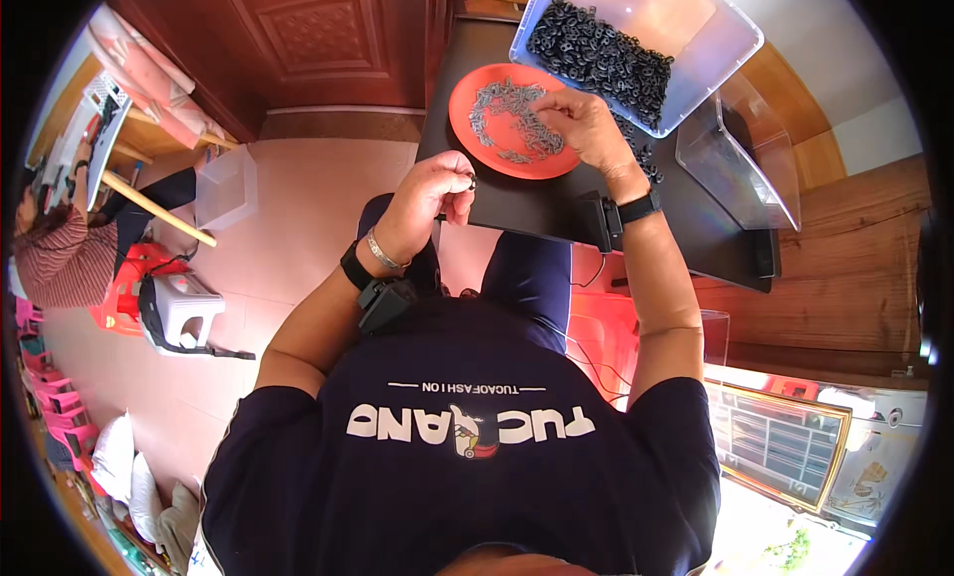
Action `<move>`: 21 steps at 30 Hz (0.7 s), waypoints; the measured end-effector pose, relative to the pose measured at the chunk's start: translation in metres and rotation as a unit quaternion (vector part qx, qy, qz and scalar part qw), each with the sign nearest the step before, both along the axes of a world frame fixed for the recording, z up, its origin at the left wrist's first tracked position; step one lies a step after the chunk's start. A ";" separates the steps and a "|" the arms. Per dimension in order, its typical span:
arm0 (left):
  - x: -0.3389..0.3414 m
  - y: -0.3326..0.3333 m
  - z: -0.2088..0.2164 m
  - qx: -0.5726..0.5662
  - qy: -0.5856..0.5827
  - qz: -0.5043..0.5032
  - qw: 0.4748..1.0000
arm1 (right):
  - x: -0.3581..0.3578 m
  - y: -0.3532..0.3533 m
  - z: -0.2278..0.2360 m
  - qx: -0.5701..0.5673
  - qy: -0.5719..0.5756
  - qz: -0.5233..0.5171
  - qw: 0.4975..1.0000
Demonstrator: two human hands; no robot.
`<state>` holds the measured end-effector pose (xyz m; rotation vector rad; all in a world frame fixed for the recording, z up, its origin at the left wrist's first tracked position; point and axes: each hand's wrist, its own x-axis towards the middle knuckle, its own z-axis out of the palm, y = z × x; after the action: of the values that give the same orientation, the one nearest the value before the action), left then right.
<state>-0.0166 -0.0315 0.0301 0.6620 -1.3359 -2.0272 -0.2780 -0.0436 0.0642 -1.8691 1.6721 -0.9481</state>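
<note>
My left hand point(425, 200) is closed in a pinch at the table's front edge, left of the plate. Between its thumb and fingertips shows a small black part point(472, 181), mostly covered, perhaps like the black rings in the bin. My right hand point(586, 134) reaches over the right side of an orange-red round plate point(542, 168). Its thumb and fingers are pressed together at the small grey metal pieces point(502, 101) spread there. Whatever they pinch is too small to make out.
A clear plastic bin point(696, 39) with many black ring-like parts point(601, 61) stands behind the plate on the dark table point(467, 49). More black parts lie by my right wrist. An empty clear box point(740, 164) is at the right. A person point(70, 253) sits far left.
</note>
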 end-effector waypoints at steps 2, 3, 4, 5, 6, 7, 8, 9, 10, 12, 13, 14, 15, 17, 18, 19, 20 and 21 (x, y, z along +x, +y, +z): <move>-0.002 0.000 -0.001 0.000 0.003 -0.005 1.000 | -0.003 0.000 -0.003 0.028 -0.008 0.002 1.000; -0.003 0.000 0.000 -0.001 0.002 -0.008 1.000 | -0.006 -0.001 -0.009 0.024 -0.021 0.001 0.999; -0.004 -0.001 0.001 -0.002 -0.001 -0.009 1.000 | -0.008 -0.002 -0.013 0.020 -0.034 0.000 0.999; -0.003 -0.001 0.001 -0.001 -0.005 -0.006 1.000 | -0.007 -0.002 -0.013 0.020 -0.035 0.000 0.999; -0.003 -0.001 0.001 -0.001 -0.007 -0.006 1.000 | -0.003 -0.001 -0.011 0.017 -0.061 -0.014 0.998; -0.004 -0.001 0.001 0.000 0.000 -0.007 1.000 | -0.002 0.000 -0.011 0.015 -0.087 -0.028 0.996; -0.005 -0.001 0.001 0.001 0.008 -0.009 1.000 | -0.003 0.000 -0.012 0.014 -0.088 -0.029 0.996; -0.006 -0.001 0.002 0.000 0.007 -0.010 1.000 | -0.005 -0.001 -0.014 -0.001 -0.055 -0.023 0.998; -0.007 -0.001 0.004 0.000 0.006 -0.010 1.000 | -0.006 -0.001 -0.016 -0.016 -0.021 -0.017 1.000; -0.007 -0.001 0.004 0.001 0.004 -0.010 1.000 | 0.000 0.001 -0.012 -0.015 -0.022 -0.032 0.999; -0.007 -0.002 0.004 -0.003 0.007 -0.012 1.000 | 0.003 0.003 -0.010 -0.013 -0.023 -0.047 0.999; -0.007 -0.001 0.004 -0.008 0.009 -0.014 1.000 | 0.005 0.006 -0.007 -0.013 -0.023 -0.047 0.999; -0.007 -0.001 0.005 -0.007 0.008 -0.014 1.000 | 0.007 0.008 -0.005 -0.022 -0.014 -0.047 0.999; -0.006 0.002 0.010 -0.048 -0.013 0.013 0.999 | 0.014 0.019 0.005 -0.030 -0.006 -0.047 0.998; -0.006 0.004 0.013 -0.045 -0.015 0.014 0.999 | 0.022 0.027 0.013 -0.038 -0.015 -0.029 0.999; -0.004 0.006 0.018 -0.072 -0.023 0.022 0.997 | 0.029 0.035 0.018 -0.046 -0.025 -0.010 0.999; -0.003 0.009 0.022 -0.098 -0.031 0.028 0.994 | 0.034 0.041 0.019 -0.044 -0.028 -0.010 0.999; -0.003 0.011 0.023 -0.096 -0.035 0.028 0.994 | 0.038 0.047 0.019 -0.028 -0.078 -0.003 0.997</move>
<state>-0.0193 -0.0203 0.0531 0.6803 -1.5123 -1.8187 -0.2396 0.0035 0.0830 -1.7767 1.5735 -1.1232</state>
